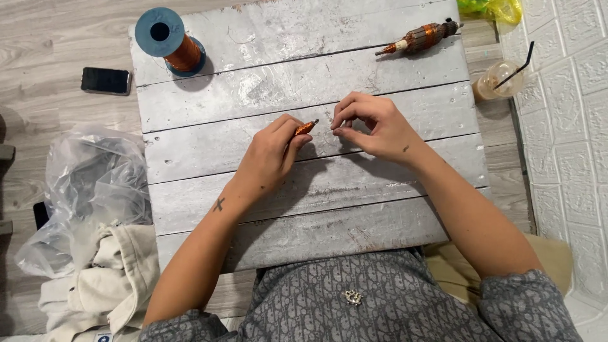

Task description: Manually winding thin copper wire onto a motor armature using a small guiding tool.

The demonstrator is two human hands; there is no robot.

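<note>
My left hand (271, 152) grips a small copper-wound part (305, 128) with a metal tip, held just above the grey plank board (316, 209). Its tip points toward my right hand (370, 123), whose fingers are pinched together a little to the right of it. What the right fingers pinch is too fine to make out. A second, larger copper-wound rotor (421, 37) on a shaft lies at the board's far right. A blue spool of copper wire (170, 39) stands at the far left corner.
A dark phone (106, 80) lies on the floor left of the board. A clear plastic bag (95, 183) and a beige cloth (120, 278) sit at the left. An iced drink cup with a straw (500, 79) stands to the right, near a white wall (570, 126).
</note>
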